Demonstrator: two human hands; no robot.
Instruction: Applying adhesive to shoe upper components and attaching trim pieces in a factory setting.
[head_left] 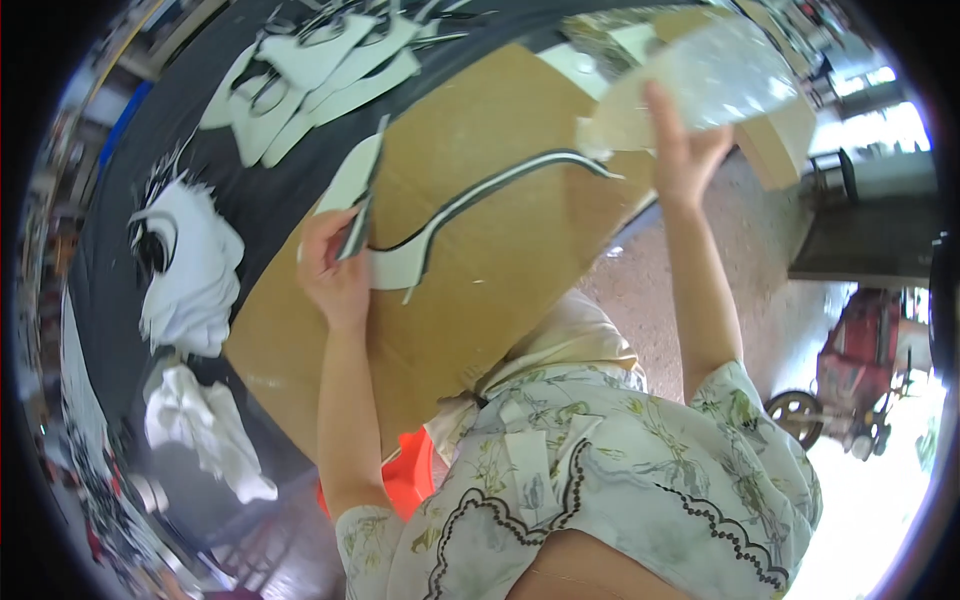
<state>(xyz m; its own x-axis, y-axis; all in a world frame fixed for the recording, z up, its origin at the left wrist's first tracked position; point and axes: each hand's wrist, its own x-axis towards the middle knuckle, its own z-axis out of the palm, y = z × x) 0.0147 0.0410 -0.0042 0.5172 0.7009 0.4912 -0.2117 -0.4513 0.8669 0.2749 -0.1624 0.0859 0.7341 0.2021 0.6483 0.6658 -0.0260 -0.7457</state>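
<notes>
My left hand (335, 265) is closed on a white cut-out piece (398, 270) with dark edging, its fingers pinching a dark strip along the piece. From this piece a long, narrow black-and-white strip (490, 185) curves away to the right over the brown cardboard (440, 335). My right hand (688, 155) is wrapped round a large translucent plastic bottle (700, 85), thumb on the near side. The bottle is tipped over, its narrow end pointing left and down, close above the strip's far end. Whether that end touches the strip I cannot tell.
Stacked white cut-outs with black strips (315, 75) lie on the dark table cover (110, 215) at the back left. Another white stack (190, 270) and a crumpled white cloth (205, 430) lie at left. Below the cardboard is a red plastic object (412, 475).
</notes>
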